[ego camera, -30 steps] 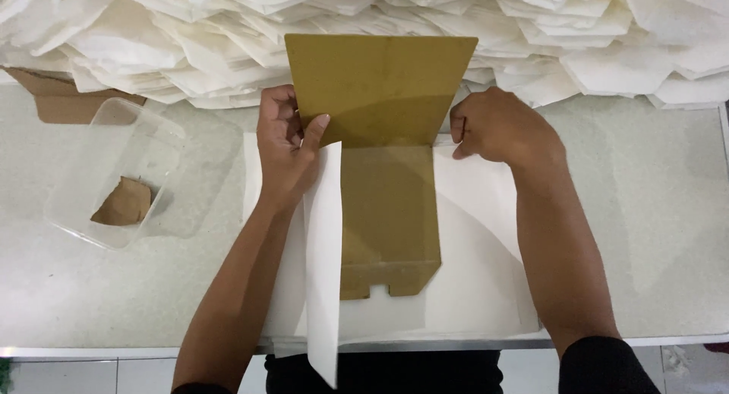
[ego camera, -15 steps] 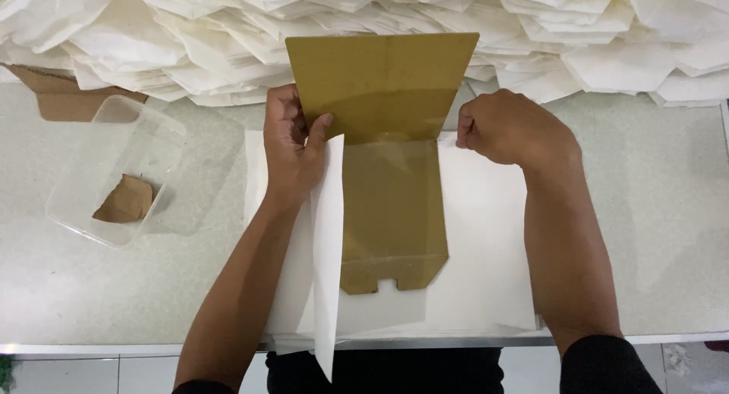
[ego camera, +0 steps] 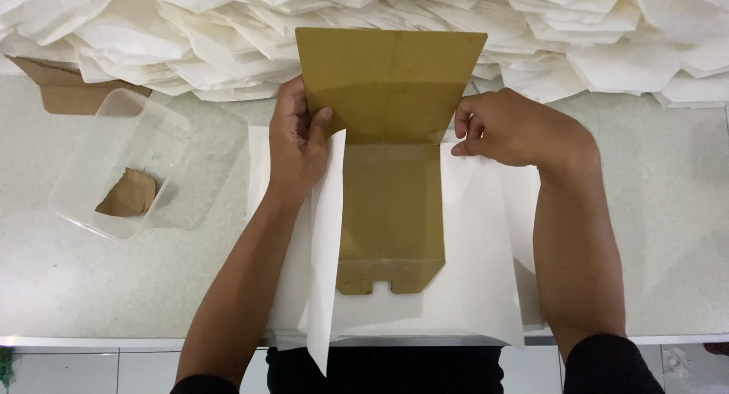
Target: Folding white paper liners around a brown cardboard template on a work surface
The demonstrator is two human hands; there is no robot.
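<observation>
A tan cardboard template [ego camera: 389, 204] lies on a white paper sheet [ego camera: 471, 280] at the table's near edge; its wide upper flap [ego camera: 387, 79] stands up toward the paper pile. My left hand [ego camera: 298, 143] holds the sheet's left flap [ego camera: 325, 242], folded up on edge against the cardboard's left side, thumb on the cardboard. My right hand [ego camera: 516, 128] pinches the paper's upper right edge beside the cardboard's right side. More white sheets lie stacked under this one.
A big heap of folded white paper pieces [ego camera: 531, 37] fills the back of the speckled table [ego camera: 668, 234]. At the left sit a clear plastic container [ego camera: 114, 166] with a brown scrap [ego camera: 129, 195] inside and a piece of brown cardboard [ego camera: 64, 90].
My right hand has slid a little right and down along the paper's upper edge. The left hand and its upright flap stay almost in place.
</observation>
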